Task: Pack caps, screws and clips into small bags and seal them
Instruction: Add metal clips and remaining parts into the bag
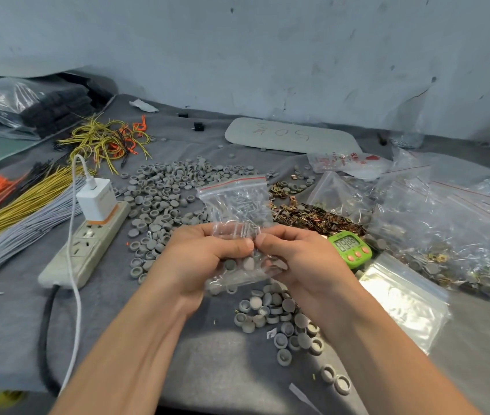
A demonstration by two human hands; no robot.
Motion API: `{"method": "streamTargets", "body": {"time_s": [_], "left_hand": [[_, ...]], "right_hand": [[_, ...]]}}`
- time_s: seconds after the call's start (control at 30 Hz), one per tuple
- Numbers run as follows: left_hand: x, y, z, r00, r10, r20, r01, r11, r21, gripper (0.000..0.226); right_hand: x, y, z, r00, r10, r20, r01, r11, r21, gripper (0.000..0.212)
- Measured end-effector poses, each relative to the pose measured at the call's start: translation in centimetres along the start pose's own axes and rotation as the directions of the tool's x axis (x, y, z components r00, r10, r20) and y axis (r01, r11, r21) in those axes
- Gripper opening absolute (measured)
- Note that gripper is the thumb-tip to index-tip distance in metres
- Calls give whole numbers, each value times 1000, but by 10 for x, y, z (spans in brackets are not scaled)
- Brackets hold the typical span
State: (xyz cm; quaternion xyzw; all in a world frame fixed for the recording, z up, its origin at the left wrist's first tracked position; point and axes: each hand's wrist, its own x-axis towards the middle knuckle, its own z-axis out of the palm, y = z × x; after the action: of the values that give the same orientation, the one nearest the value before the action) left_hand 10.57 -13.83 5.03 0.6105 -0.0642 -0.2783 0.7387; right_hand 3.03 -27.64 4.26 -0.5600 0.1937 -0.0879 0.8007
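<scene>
Grey bench [13, 339], zip bag [234, 205] long axis upright, red seal [231, 182] up, L hand [204, 259] + R hand [300, 259] grip pinching it

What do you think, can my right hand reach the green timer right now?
Probably yes. The timer lies uncovered beside the right hand, but that hand is pinching the small bag with the left hand, so it must let go first.

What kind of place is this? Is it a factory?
Probably a small workshop's packing bench: heaps of grey caps and brass clips lie loose, filled bags pile up at the right, and the left hand and right hand pinch a small zip bag of screws.
</scene>
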Motion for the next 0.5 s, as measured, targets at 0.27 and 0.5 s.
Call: {"method": "streamTargets", "body": {"time_s": [0.27, 0.5], "left_hand": [[6, -4, 1, 987, 103, -121, -92, 991, 92, 15], [7, 2, -9, 982, 125, -144, -122, 992, 26, 10]], "right_hand": [[7, 7, 5, 942, -311, -125, 233, 876, -422, 21], [5, 1, -3, 992, -123, -27, 100, 900, -424, 23]]}}
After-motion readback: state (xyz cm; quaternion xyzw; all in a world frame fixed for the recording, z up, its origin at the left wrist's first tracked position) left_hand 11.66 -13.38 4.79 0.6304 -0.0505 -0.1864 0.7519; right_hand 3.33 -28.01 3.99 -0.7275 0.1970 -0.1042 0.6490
